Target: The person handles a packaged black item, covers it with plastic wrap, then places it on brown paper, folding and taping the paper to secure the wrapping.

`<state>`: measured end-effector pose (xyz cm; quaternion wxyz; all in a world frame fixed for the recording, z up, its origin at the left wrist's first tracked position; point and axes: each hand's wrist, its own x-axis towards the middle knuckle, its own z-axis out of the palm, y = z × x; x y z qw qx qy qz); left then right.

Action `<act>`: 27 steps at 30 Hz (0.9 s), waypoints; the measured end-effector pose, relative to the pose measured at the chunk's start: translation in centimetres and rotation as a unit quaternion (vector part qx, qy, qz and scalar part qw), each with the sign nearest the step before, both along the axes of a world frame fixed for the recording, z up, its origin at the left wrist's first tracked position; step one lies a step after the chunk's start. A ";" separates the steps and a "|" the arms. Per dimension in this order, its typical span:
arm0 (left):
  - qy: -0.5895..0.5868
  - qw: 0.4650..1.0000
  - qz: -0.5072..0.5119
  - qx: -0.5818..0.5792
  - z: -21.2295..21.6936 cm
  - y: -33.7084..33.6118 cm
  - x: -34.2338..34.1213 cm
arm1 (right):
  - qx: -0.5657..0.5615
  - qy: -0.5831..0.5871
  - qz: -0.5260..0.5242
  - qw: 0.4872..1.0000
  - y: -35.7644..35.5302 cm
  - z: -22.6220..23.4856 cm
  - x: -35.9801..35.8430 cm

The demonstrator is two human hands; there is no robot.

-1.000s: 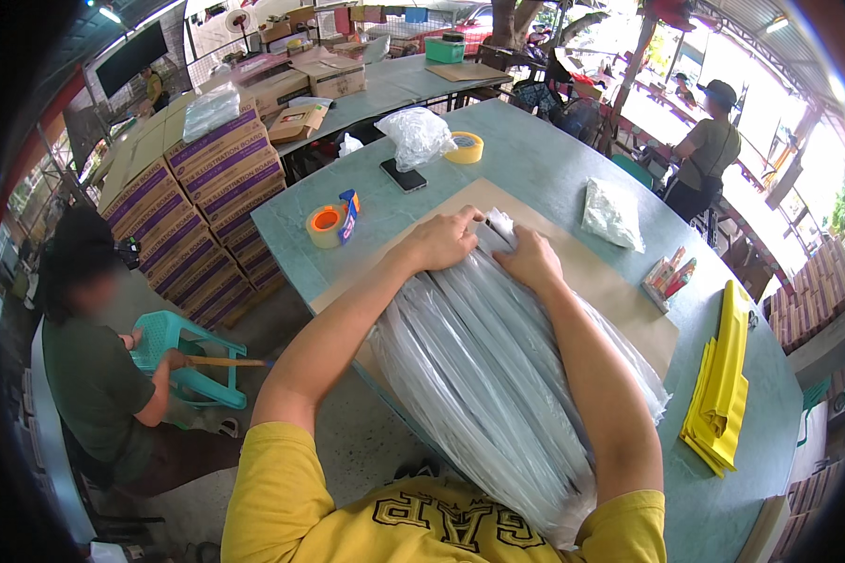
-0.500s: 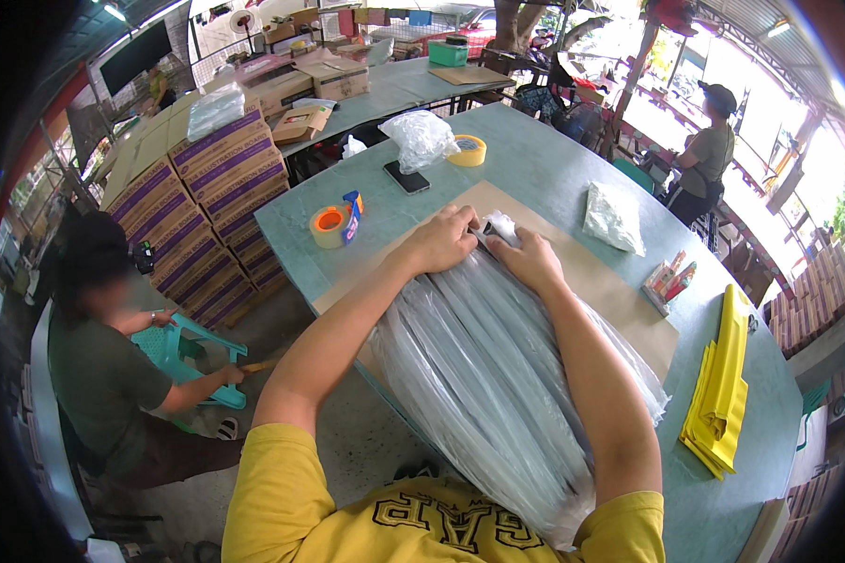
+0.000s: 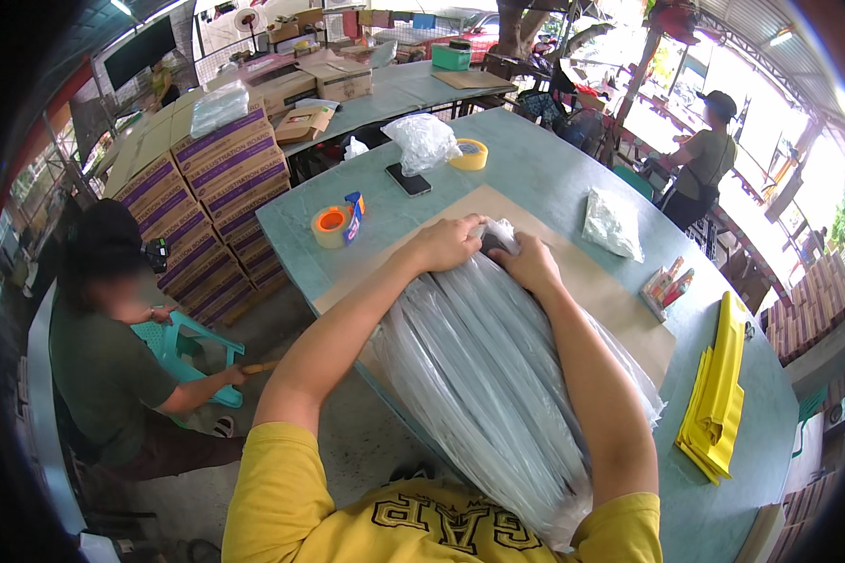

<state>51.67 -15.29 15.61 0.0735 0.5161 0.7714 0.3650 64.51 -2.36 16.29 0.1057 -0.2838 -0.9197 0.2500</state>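
A long bundle of clear plastic sheeting or bags [image 3: 483, 366], in lengthwise folds, lies from my chest across the table. At its far end my left hand [image 3: 449, 244] is closed on the gathered plastic. My right hand [image 3: 532, 264] grips the same end from the other side, thumb toward the left hand. A white tuft of plastic pokes up between the hands, and a small dark patch shows beneath it. Under the bundle lies a flat brown sheet [image 3: 638, 340] of paper or card. My fingertips are partly hidden.
On the green table [image 3: 296, 220] are orange-cored tape [image 3: 331, 226], a phone [image 3: 409, 179], a plastic bag [image 3: 422, 144], yellow tape [image 3: 469, 154], a flat plastic packet [image 3: 612, 223], a small box of tubes [image 3: 667, 289] and folded yellow material [image 3: 714, 413]. A seated person [image 3: 113, 366] works at left.
The dark patch between my hands is more covered by plastic now. Both hands keep their grip in nearly the same place. The seated person at left has lifted and turned their head slightly.
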 end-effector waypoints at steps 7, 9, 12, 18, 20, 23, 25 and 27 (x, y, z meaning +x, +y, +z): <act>-0.013 0.999 -0.011 -0.042 0.7 0.2 0.2 | -0.094 0.046 -0.059 0.993 0.8 -0.4 -0.8; -0.013 0.999 -0.010 -0.037 0.6 0.2 0.1 | -0.069 0.044 -0.035 0.996 1.0 -0.6 -0.7; -0.016 0.999 -0.009 -0.033 0.5 0.1 0.1 | -0.051 0.014 -0.028 0.998 0.4 0.1 -0.5; 0.046 0.996 -0.027 0.067 -1.2 0.3 -1.0 | -0.031 0.014 -0.032 0.999 0.0 0.4 -0.3; 0.056 0.995 -0.017 0.084 -1.6 0.1 -1.2 | -0.010 0.014 -0.027 0.999 -0.3 0.3 -0.4; 0.037 0.997 -0.050 0.035 -0.9 0.2 -1.2 | 0.021 0.017 -0.030 0.999 -0.2 -0.2 -0.1; 0.048 0.998 -0.038 0.011 -1.0 -0.2 -1.3 | 0.013 0.004 -0.035 0.999 -0.6 0.2 -0.2; 0.038 0.999 -0.026 0.003 -0.7 -0.3 -0.9 | 0.009 0.016 -0.023 1.000 -0.4 0.3 0.1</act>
